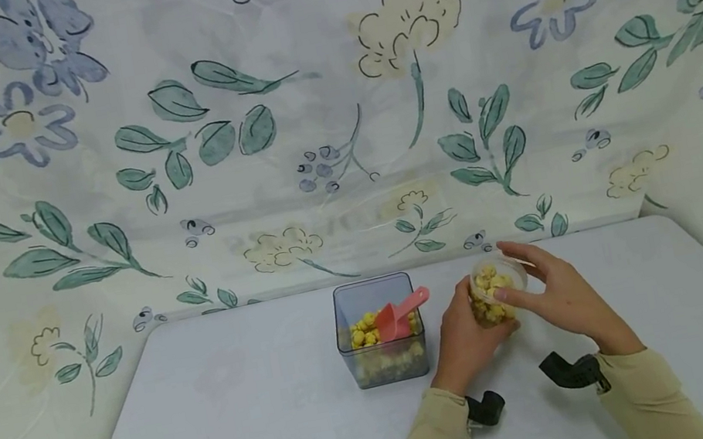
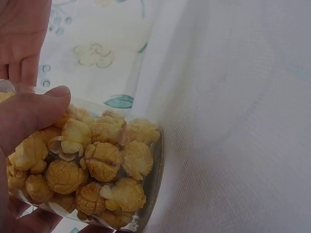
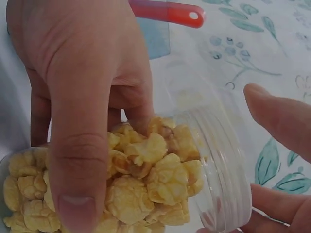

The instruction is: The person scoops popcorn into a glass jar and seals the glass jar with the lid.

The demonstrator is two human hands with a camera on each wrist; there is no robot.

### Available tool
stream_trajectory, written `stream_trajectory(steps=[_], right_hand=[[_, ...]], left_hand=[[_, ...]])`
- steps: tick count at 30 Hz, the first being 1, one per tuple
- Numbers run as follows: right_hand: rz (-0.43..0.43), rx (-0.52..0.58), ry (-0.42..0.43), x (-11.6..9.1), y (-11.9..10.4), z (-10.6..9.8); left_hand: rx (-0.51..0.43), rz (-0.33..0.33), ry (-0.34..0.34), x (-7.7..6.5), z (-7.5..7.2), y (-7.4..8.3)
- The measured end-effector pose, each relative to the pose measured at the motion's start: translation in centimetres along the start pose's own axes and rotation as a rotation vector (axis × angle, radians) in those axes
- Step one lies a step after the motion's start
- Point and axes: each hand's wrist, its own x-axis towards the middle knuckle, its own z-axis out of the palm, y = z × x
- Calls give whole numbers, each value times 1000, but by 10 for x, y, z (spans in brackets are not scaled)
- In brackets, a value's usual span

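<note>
My left hand (image 1: 467,336) grips a clear plastic jar (image 1: 495,304) filled with yellow popcorn, its thumb lying across the side. In the left wrist view the popcorn (image 2: 102,162) shows through the jar wall, and the base faces right. My right hand (image 1: 571,302) spreads its thumb and fingers around the jar's upper end. In the right wrist view that thumb (image 3: 286,116) stands apart from the clear ribbed rim (image 3: 226,170), while the lower fingers are close behind it. Whether a clear lid sits on the rim, I cannot tell.
Left of the hands stands a square, clear grey container (image 1: 391,365), partly filled with popcorn. A pink scoop (image 1: 397,319) rests in it, its handle sticking out over the right rim. The white tabletop (image 1: 251,410) meets a floral cloth backdrop (image 1: 337,136) behind.
</note>
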Motion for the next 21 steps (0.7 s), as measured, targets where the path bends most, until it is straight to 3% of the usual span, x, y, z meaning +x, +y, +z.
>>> stream_trajectory(steps=[9, 21], right_hand=[[-15, -70, 12, 1, 2, 6], [73, -142, 113, 2, -6, 12]], left_hand=[[-3, 2, -13, 0, -1, -1], [14, -19, -5, 1, 1, -1]])
